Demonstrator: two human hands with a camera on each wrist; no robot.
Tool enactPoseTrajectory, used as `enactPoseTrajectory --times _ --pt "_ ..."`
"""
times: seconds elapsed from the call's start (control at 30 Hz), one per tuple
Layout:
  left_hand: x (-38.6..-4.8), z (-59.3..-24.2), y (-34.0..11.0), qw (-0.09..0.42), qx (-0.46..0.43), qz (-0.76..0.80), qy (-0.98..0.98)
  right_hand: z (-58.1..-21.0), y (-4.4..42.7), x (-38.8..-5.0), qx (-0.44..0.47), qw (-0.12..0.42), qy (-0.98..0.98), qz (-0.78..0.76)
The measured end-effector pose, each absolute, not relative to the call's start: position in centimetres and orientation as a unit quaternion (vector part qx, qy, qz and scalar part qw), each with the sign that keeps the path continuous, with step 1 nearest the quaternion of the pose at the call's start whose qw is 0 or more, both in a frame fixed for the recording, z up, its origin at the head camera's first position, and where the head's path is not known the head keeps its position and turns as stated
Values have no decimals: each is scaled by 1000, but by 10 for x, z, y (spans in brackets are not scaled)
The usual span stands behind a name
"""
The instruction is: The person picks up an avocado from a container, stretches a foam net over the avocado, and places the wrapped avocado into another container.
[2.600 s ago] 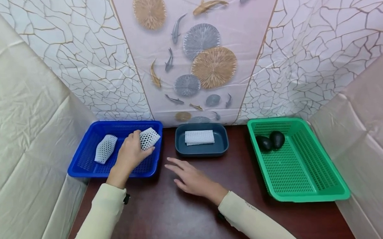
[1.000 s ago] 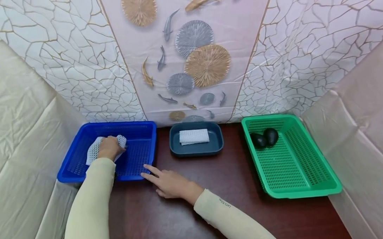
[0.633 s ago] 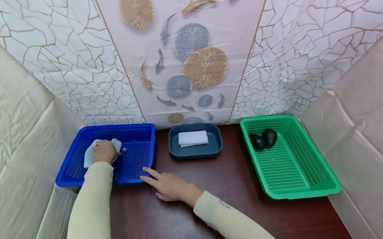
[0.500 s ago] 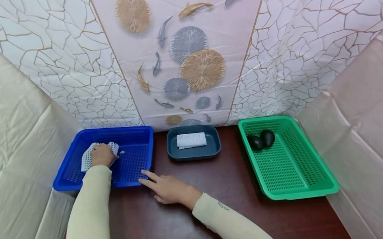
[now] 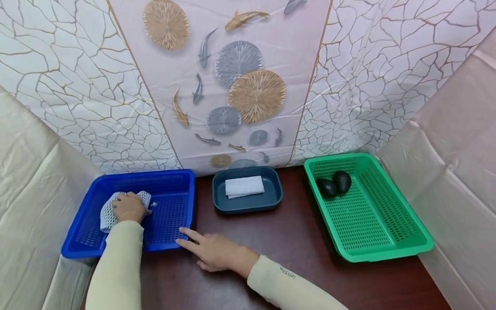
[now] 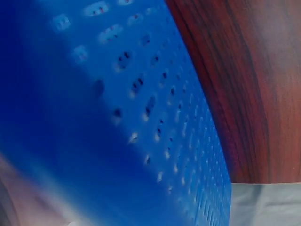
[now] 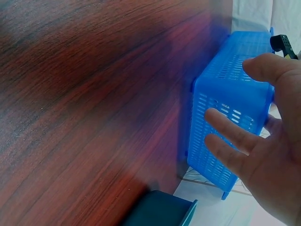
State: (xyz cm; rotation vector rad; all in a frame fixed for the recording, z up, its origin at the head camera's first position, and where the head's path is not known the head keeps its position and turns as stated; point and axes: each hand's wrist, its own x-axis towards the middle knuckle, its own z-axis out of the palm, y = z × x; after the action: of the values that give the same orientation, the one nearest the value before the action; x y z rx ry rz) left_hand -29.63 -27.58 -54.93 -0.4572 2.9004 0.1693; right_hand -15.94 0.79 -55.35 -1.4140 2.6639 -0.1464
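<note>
Beneath the left hand — gripping or merely resting, unclear — lies white foam netting.

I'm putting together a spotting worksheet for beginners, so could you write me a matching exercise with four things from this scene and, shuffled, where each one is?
Things
1. left hand
2. right hand
3. flat white mesh piece
4. two black oval objects

Places
A. in the green basket, side by side
B. by the near right corner of the blue basket, fingers spread
C. in the dark teal dish
D. inside the blue basket, over white netting

Right pairs: 1-D, 2-B, 3-C, 4-A
</note>
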Motion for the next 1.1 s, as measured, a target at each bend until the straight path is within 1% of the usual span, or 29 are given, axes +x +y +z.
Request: enactPoseTrajectory --times 0.2,0.47,0.57,0.73,0.9,1.1 --pt "-291 -545 -280 109 -148 71 980 -555 7 -159 -467 66 880 -53" --pt "-294 -539 -283 140 -140 75 977 -558 7 -159 -472 61 878 -57" --pt "-293 -535 -284 144 -126 76 979 -557 8 -159 -474 62 876 -57" --pt "-289 -526 -287 137 -94 77 983 -555 8 -160 -478 65 874 -58" --pt "-288 -520 -288 151 -82 76 982 -555 8 -160 -475 74 875 -61" --pt "-288 -518 -290 157 -45 67 984 -555 8 -160 -472 82 876 -64"
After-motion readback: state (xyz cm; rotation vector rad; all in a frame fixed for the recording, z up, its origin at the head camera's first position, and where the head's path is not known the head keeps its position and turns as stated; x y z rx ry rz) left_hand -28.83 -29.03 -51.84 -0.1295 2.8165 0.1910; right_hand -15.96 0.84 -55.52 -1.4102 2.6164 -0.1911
